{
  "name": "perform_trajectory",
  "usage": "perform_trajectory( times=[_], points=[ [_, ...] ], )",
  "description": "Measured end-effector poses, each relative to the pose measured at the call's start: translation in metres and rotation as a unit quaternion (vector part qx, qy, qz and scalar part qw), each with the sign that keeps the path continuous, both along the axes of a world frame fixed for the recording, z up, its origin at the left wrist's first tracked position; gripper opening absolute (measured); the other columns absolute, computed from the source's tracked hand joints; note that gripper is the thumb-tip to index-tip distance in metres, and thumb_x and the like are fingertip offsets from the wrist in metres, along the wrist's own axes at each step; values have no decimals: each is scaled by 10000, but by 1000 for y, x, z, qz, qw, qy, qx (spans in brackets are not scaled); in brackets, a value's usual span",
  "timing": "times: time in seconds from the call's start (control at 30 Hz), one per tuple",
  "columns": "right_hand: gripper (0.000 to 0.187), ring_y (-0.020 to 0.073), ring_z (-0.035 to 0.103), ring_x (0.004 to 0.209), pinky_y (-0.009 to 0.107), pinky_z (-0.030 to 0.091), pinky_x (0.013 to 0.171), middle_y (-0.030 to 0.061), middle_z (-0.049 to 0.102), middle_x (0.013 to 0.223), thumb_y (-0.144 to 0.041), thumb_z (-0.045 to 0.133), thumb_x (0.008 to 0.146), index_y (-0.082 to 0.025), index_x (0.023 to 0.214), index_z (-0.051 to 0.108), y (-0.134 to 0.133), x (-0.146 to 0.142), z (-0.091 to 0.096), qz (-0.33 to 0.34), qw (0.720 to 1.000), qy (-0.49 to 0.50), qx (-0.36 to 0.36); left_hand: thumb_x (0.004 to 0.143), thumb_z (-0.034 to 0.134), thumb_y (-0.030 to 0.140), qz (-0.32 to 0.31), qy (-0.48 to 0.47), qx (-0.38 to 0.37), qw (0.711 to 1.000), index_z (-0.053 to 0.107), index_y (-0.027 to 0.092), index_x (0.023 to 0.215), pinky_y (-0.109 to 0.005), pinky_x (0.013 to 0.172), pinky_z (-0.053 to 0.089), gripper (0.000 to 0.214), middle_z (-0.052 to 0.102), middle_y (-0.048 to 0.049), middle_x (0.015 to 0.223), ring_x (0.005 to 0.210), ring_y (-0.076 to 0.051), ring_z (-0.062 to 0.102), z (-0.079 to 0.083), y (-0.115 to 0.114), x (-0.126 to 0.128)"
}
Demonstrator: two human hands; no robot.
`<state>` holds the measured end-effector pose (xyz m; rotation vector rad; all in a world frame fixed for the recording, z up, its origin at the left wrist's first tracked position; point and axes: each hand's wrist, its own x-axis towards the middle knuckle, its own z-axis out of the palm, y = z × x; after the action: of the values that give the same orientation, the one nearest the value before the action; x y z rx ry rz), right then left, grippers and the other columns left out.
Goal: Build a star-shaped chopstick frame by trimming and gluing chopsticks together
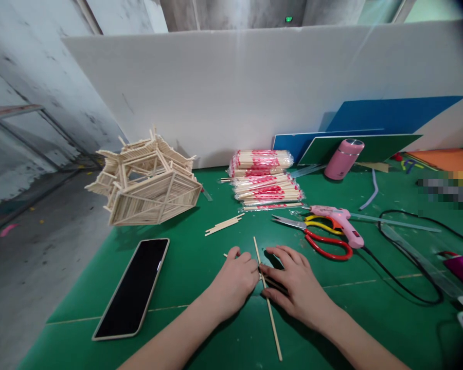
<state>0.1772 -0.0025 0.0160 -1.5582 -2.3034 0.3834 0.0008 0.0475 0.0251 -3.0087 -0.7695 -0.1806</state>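
A long thin wooden chopstick (273, 329) lies on the green tabletop, pointing away from me. My right hand (293, 282) has thumb and forefinger on it near its middle, the other fingers spread loosely. Left of it, my left hand (235, 280) is closed with fingertips bent down around a second wooden stick (226, 255), whose end pokes out on the left. The two sticks appear to cross between my hands; whether they touch is hidden by the fingers. Beyond my hands lie several shorter sticks (224, 225).
A pavilion-like stick model (158, 200) stands back left, a phone (133, 290) before it. Wrapped chopstick bundles (268, 187) lie at the back. To the right are red-and-yellow scissors (327, 252), a pink glue gun (345, 223) with a black cable, and a pink flask (343, 160).
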Motion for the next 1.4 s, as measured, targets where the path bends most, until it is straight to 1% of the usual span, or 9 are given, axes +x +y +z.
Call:
perform_trajectory(
  times=[0.47, 0.77, 0.93, 1.03, 1.17, 1.23, 1.3, 1.33, 1.4],
  points=[
    [343, 290, 300, 1169, 471, 292, 889, 67, 420, 1265, -405, 519, 761, -309, 1088, 557, 0, 0, 0, 2, 1000, 0, 8, 794, 479, 133, -2, 3, -1, 1000, 513, 164, 664, -353, 745, 238, 138, 540, 1, 675, 716, -157, 415, -1, 0, 0],
    [332, 278, 314, 1163, 459, 297, 892, 57, 426, 1265, -418, 514, 760, -316, 1071, 565, 0, 1, 1, 1, 1000, 3, 8, 790, 496, 143, -3, 0, 2, 1000, 520, 162, 668, -350, 734, 248, 126, 541, -1, 670, 714, -159, 417, -4, 0, 0],
    [321, 269, 320, 1158, 451, 297, 894, 53, 441, 1247, -434, 508, 763, -322, 1056, 571, 0, 1, 2, -3, 1000, 6, 11, 798, 478, 132, 2, -12, -4, 1000, 529, 164, 673, -348, 742, 253, 139, 544, -2, 677, 710, -154, 423, -5, 1, -2],
    [325, 270, 312, 1163, 453, 285, 905, 51, 443, 1243, -439, 514, 756, -319, 1052, 575, 0, 1, 2, -3, 1000, 7, 14, 805, 464, 134, 14, -22, -11, 1000, 535, 170, 676, -351, 758, 253, 151, 547, 2, 675, 713, -152, 424, -9, 3, -3],
    [345, 266, 306, 1166, 444, 274, 922, 52, 446, 1242, -425, 533, 740, -288, 1053, 577, -1, 0, 3, -3, 1000, 12, 24, 804, 474, 171, 38, -34, -14, 999, 549, 171, 705, -367, 788, 252, 124, 556, -8, 685, 766, -170, 426, -11, 3, -4],
    [347, 262, 315, 1160, 437, 280, 925, 53, 455, 1233, -414, 546, 731, -273, 1047, 579, -2, 0, 3, -1, 999, 21, 29, 806, 466, 169, 59, -43, -11, 997, 566, 170, 789, -380, 794, 253, 101, 563, -19, 691, 787, -183, 425, -8, 1, -5],
    [344, 259, 330, 1149, 436, 292, 919, 57, 465, 1221, -392, 553, 730, -264, 1049, 574, -2, 2, 3, -5, 999, 35, 40, 815, 436, 149, 83, -54, -6, 995, 566, 163, 884, -394, 791, 256, 148, 569, -30, 701, 800, -192, 425, -4, -3, -8],
    [336, 257, 340, 1143, 436, 301, 914, 60, 470, 1215, -374, 550, 737, -260, 1052, 571, -1, 3, 3, -12, 998, 45, 45, 820, 419, 140, 96, -59, -6, 994, 567, 162, 897, -397, 787, 260, 168, 570, -33, 704, 801, -193, 426, -1, -5, -9],
    [301, 247, 368, 1124, 434, 317, 906, 69, 486, 1193, -330, 527, 763, -247, 1049, 568, 0, 9, 3, -32, 995, 69, 59, 832, 391, 146, 124, -70, -18, 990, 583, 169, 832, -399, 780, 267, 193, 569, -31, 703, 790, -188, 429, 5, -13, -10]
  ],
)
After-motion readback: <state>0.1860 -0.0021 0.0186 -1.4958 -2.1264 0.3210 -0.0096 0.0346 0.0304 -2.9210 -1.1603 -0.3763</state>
